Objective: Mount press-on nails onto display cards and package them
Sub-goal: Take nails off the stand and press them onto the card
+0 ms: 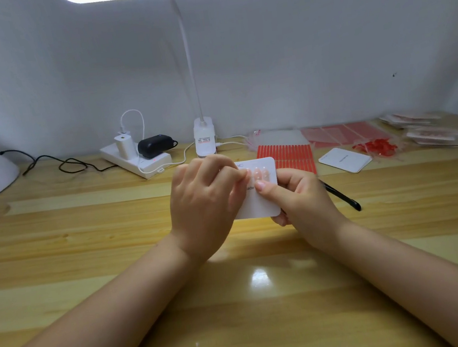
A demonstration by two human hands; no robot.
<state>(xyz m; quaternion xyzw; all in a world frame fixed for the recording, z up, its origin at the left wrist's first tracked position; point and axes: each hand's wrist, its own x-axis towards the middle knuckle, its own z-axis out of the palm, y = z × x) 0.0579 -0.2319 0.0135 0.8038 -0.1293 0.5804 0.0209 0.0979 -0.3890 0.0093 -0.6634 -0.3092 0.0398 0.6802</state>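
Above glossy wood table (115,246), both hands pinching rounded white card (258,204) of pale pink nails (257,174).

Little can be read. On the white display card (257,201), the letters "ade" are seen printed just beside a fingertip, with the rest of the word covered. Faint print is seen on the stack of white cards (345,159) and on the lamp base label (204,140), too small to be read.

Wooden table (92,249), power strip (136,162), red strips (286,155), cards (345,159)
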